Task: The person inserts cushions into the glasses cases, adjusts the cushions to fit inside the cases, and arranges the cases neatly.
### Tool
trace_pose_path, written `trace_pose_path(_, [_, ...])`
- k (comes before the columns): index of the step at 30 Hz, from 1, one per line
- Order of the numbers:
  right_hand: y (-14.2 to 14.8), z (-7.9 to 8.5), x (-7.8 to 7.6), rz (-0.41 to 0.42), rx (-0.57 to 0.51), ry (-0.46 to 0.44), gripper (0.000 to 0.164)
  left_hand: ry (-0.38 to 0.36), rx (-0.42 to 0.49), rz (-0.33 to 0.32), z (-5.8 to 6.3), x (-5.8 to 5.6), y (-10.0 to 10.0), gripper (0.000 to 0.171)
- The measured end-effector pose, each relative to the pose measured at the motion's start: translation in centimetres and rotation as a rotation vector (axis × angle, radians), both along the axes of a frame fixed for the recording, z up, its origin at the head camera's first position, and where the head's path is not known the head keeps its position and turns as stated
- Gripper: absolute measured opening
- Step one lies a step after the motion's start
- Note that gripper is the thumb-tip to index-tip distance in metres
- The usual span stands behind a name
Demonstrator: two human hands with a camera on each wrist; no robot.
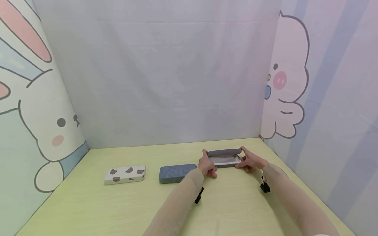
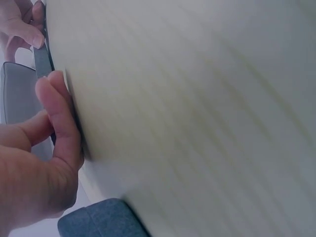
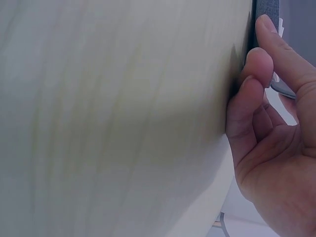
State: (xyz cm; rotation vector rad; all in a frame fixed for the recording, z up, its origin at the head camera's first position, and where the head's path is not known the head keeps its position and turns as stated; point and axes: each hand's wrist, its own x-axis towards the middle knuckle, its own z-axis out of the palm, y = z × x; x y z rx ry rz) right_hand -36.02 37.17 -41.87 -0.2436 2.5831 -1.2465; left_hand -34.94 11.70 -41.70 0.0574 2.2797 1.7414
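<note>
A grey glasses case (image 1: 223,152) stands with its lid raised at the back right of the table, its pale inside showing. My left hand (image 1: 207,165) grips its left end, with a finger up at the lid and others low by the front edge. At the right end, my right hand (image 1: 250,160) holds the lid's corner and the base between its digits. The left wrist view shows the left hand (image 2: 47,168) against the front wall of the case (image 2: 42,61). In the right wrist view, curled fingers of the right hand (image 3: 281,133) lie beside the case edge (image 3: 268,9).
Left of the open case lies a closed blue case (image 1: 177,173), partly behind my left wrist. Farther left is a white case with brown bear heads (image 1: 125,174). The pale yellow table (image 1: 88,203) meets curtains with cartoon animals at its back and sides.
</note>
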Motion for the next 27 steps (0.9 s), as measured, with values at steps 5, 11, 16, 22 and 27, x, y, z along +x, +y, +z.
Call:
trace_pose_path(5, [-0.01, 0.03, -0.07, 0.004, -0.010, -0.002, 0.070, 0.006, -0.001, -0.002, 0.06, -0.06, 0.00, 0.079])
trace_pose_path(11, [-0.04, -0.01, -0.02, 0.011, -0.016, -0.014, 0.068, 0.004, 0.011, -0.011, 0.10, 0.15, -0.11, 0.078])
trace_pose_path(16, [-0.09, -0.10, -0.09, 0.011, -0.013, -0.028, 0.068, 0.004, 0.009, -0.007, -0.18, -0.01, -0.02, 0.078])
trace_pose_path(22, [0.03, -0.11, -0.12, -0.007, -0.017, -0.018, 0.068, 0.019, 0.006, 0.003, -0.54, -0.32, 0.07, 0.076])
trace_pose_path(27, [-0.01, -0.14, -0.10, -0.008, -0.018, -0.016, 0.069, 0.021, 0.004, 0.005, -0.59, -0.35, 0.05, 0.075])
